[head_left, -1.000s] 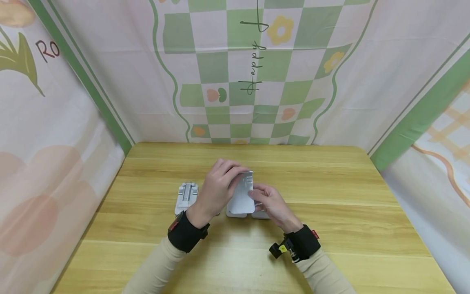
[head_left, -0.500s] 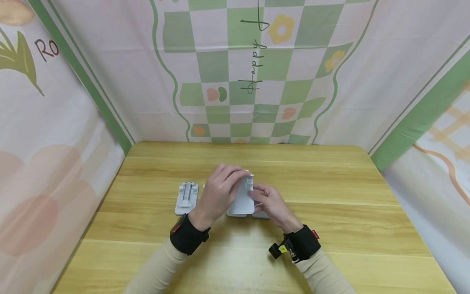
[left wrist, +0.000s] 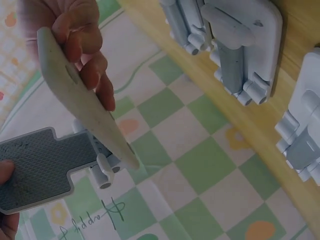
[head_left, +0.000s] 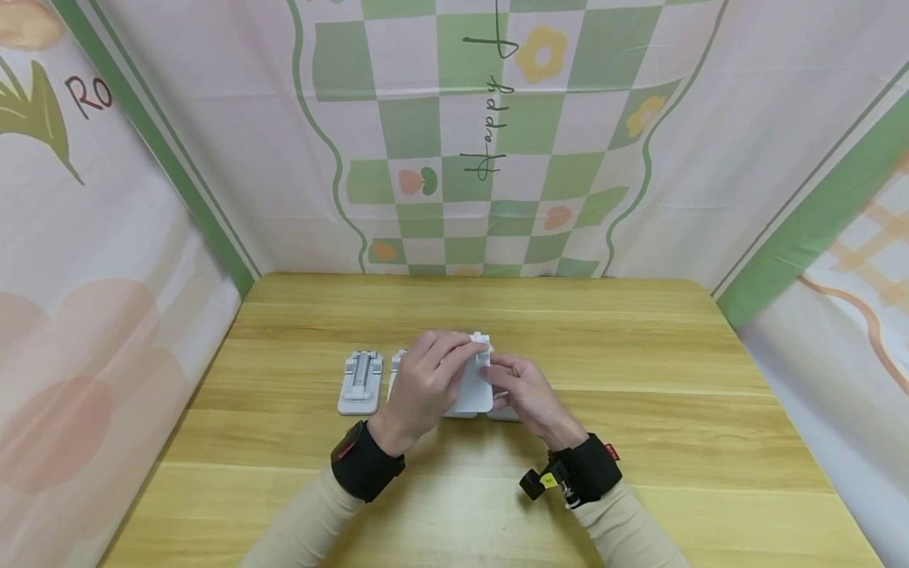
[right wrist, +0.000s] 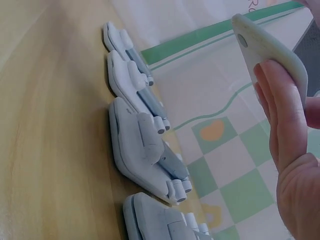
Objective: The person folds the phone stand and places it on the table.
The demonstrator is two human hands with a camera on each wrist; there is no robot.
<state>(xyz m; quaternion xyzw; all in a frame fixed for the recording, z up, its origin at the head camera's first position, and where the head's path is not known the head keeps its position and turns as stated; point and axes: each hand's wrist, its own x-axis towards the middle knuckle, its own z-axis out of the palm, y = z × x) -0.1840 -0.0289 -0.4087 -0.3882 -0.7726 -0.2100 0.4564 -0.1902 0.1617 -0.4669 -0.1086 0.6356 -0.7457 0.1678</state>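
Note:
A white folding phone stand [head_left: 474, 392] is held above the table between both hands. My left hand [head_left: 426, 380] pinches its upper end; in the left wrist view the thumb [left wrist: 5, 171] presses the dark grey textured pad [left wrist: 47, 159] of the support plate. My right hand [head_left: 527, 396] grips the flat base [left wrist: 75, 87] from the side, fingers on one face and thumb on the other. Plate and base stand apart at an angle, joined at the hinge [left wrist: 102, 170]. In the head view my left hand hides part of the stand and things behind it.
Several similar folded stands lie in a row on the wooden table [head_left: 639, 379]. One folded stand [head_left: 360, 384] sits left of my left hand, and another [head_left: 504, 414] shows partly below my right hand. A patterned cloth [head_left: 469, 158] hangs behind the table.
My left hand has moved slightly down and to the right, tilting the upper part of the phone stand. More of a folded stand shows behind it. My right hand has stayed almost still.

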